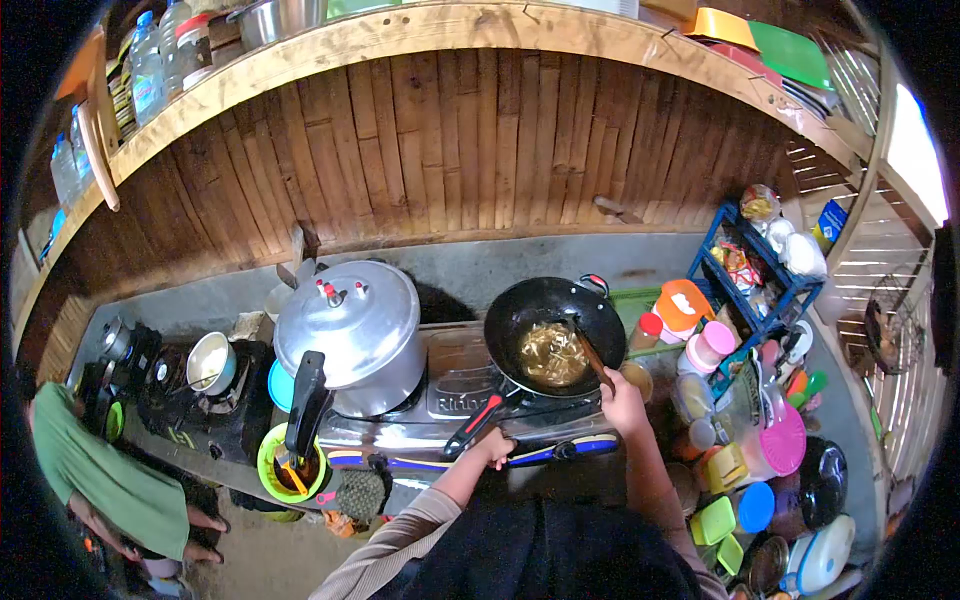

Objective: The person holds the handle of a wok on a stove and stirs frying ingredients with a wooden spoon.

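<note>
A black wok (pixel 505 320) sits on the right burner of the gas stove (pixel 450 375), with pale strips in brownish liquid (pixel 553 354) in it. My right hand (pixel 625 402) is closed around the brown handle of a wooden spatula (pixel 590 350), whose far end dips into the wok. By the stove's front edge, just right of the wok's red and black handle (pixel 475 424), my left hand (pixel 489 448) has its fingers curled. What they grip, if anything, is hidden. A large silver pressure cooker (pixel 350 330) with a black handle stands on the left burner.
A green bucket (pixel 268 478) stands below the cooker's handle. Plastic tubs and lids, including a pink lid (pixel 780 440), crowd the right side near a blue rack (pixel 765 295). Overhead runs a wooden shelf (pixel 480 22). A person in green (pixel 110 470) is at the left.
</note>
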`<state>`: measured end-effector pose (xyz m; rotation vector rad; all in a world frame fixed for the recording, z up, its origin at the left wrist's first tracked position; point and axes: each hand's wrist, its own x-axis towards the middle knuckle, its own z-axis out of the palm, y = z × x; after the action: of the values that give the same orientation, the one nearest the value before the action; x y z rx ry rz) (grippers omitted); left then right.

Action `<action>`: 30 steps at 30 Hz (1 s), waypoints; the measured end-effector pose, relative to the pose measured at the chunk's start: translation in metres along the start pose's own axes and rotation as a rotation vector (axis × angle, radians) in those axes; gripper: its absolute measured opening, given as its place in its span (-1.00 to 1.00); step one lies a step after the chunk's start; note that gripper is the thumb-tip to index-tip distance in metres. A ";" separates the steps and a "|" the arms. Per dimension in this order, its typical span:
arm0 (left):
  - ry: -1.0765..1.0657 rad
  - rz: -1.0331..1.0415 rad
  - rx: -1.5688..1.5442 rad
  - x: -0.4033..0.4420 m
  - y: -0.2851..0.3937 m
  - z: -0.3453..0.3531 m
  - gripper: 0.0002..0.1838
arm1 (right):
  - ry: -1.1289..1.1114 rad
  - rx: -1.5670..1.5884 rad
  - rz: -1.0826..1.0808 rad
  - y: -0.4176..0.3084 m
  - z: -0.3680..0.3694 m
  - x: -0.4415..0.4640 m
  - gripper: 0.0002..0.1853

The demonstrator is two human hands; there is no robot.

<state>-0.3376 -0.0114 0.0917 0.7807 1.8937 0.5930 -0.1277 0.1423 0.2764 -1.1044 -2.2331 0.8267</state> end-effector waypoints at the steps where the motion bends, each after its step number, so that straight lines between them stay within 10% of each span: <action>1: 0.008 0.012 -0.003 -0.006 0.003 -0.001 -0.57 | 0.014 -0.047 -0.049 0.006 -0.002 -0.004 -0.61; 30: -0.013 0.011 -0.012 -0.020 0.012 -0.005 -0.55 | -0.215 -0.166 -0.046 -0.046 -0.134 -0.110 -0.60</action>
<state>-0.3325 -0.0180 0.1141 0.7863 1.8737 0.6038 -0.0024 0.0687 0.3813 -1.0778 -2.5349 0.7844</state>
